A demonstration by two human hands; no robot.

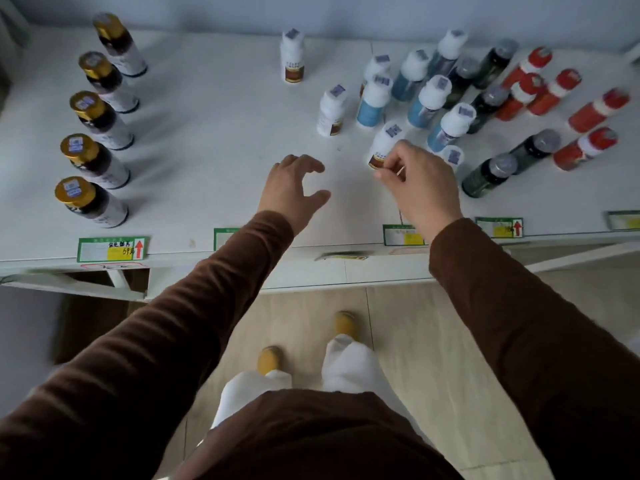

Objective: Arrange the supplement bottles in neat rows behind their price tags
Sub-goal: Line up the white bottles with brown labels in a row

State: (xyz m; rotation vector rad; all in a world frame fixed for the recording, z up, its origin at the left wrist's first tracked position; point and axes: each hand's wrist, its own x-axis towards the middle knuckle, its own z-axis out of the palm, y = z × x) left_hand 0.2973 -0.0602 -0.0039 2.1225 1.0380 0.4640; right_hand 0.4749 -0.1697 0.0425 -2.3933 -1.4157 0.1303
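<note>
Seemingly the right hand (pixel 420 185) is pinching a white bottle (pixel 386 148) to shift it — the left hand (pixel 294 190) is hovering half-open, empty, waiting to receive.

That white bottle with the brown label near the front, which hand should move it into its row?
Right. The right hand already pinches that white bottle at its base, while the left hand hovers empty over bare shelf.

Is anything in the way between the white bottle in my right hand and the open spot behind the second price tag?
Nothing visible. The shelf is bare between the white bottle and that price tag; only the left hand hovers above it.
</note>
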